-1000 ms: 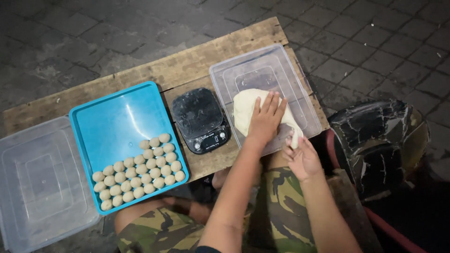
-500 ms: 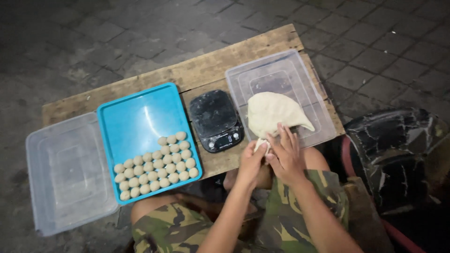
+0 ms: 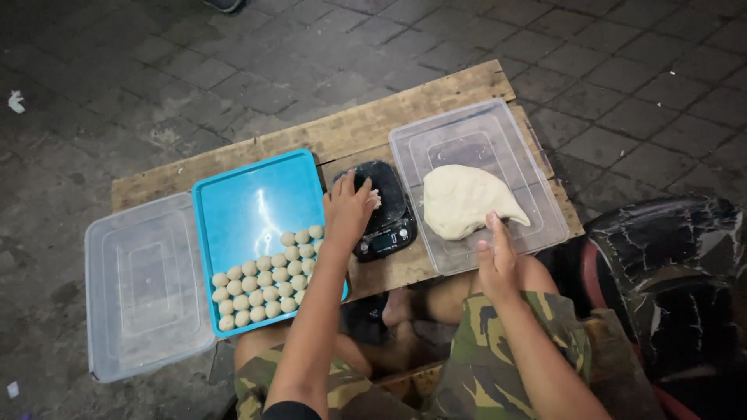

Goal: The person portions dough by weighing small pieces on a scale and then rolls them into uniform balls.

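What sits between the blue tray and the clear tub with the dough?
In the head view, a black kitchen scale on the wooden board, with the left hand resting on it.

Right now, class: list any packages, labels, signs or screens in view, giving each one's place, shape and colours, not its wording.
Scale screen: small dark rectangular display on the near edge of the black kitchen scale, between the blue tray and the clear lid holding dough.
No packages, labels or signs show.

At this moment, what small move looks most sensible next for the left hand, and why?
Probably lifting the left hand clear of the black scale. Its fingers hold a small dough piece right on the platform, and the right hand rests at the near edge of the clear tray by the big dough lump.
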